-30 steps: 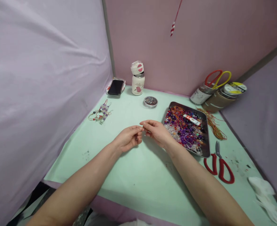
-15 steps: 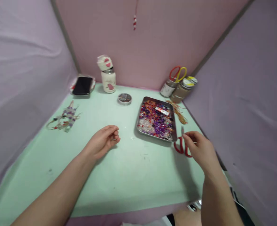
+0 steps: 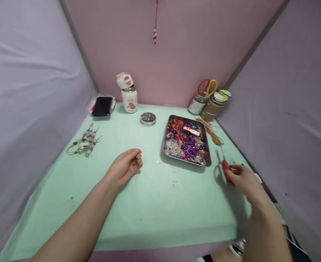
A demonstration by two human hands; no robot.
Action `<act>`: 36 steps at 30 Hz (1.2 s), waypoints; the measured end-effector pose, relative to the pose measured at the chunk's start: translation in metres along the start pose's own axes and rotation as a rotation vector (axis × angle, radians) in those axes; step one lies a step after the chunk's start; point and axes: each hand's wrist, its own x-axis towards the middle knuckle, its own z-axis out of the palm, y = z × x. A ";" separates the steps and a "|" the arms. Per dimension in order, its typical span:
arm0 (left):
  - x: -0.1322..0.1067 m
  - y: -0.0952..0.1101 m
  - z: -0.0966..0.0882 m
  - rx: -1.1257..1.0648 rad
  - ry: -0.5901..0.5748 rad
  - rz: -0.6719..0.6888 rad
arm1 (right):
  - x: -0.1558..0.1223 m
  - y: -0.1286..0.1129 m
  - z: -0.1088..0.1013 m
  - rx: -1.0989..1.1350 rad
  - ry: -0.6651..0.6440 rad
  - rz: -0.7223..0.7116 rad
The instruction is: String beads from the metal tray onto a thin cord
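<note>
On the right side of the green table, my right hand (image 3: 243, 180) is closed round the red handles of a pair of scissors (image 3: 226, 171). Their thin blades point away from me, slightly off the tabletop. My left hand (image 3: 126, 166) rests at the middle of the table, fingers curled and pressed together; whatever they hold, if anything, is too small to make out. Between and beyond my hands lies a metal tray (image 3: 186, 163) with many purple, red and clear beads, tangled orange thread and a small white-and-red tube (image 3: 192, 131).
Beaded strings (image 3: 85, 143) lie at the left, with a phone (image 3: 102, 106) behind them. A white bottle (image 3: 129, 100) and a round container (image 3: 148, 118) stand at the back. Jars (image 3: 196, 104) with more scissors and golden threads (image 3: 213, 134) are back right. A beaded cord (image 3: 155, 36) hangs above.
My right hand has moved right and now holds the red scissors, swung upward and to the right from beside the tray. My left hand stays in place; the view has shifted slightly.
</note>
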 end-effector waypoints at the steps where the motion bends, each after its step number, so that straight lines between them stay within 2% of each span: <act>1: 0.000 0.000 0.000 -0.005 -0.001 -0.001 | -0.001 0.001 -0.005 0.186 -0.005 0.009; 4: 0.000 0.001 -0.001 -0.008 -0.016 0.005 | -0.009 -0.007 -0.013 0.667 -0.065 -0.065; 6: 0.001 0.002 -0.003 -0.008 -0.016 0.010 | -0.021 -0.022 -0.010 0.821 -0.211 -0.164; 9: 0.001 0.003 -0.006 -0.017 -0.016 0.022 | -0.043 -0.058 0.009 0.841 -0.510 -0.301; 12: 0.001 0.005 -0.008 -0.051 -0.015 0.023 | -0.064 -0.098 0.037 0.809 -0.841 -0.324; 14: 0.002 0.007 -0.009 -0.097 -0.012 0.007 | -0.072 -0.120 0.054 0.751 -1.000 -0.295; 16: 0.002 0.008 -0.009 -0.133 -0.013 -0.008 | -0.074 -0.137 0.068 0.706 -1.104 -0.298; 19: 0.003 0.010 -0.009 -0.154 -0.020 -0.015 | -0.071 -0.153 0.080 0.647 -1.173 -0.309; 23: 0.005 0.008 -0.011 -0.136 -0.043 -0.026 | -0.066 -0.163 0.090 0.598 -1.195 -0.324; 29: 0.005 0.004 -0.011 -0.036 -0.099 -0.040 | -0.062 -0.166 0.096 0.598 -1.207 -0.330; 36: 0.002 0.003 -0.008 0.017 -0.096 -0.011 | -0.065 -0.165 0.098 0.632 -1.150 -0.357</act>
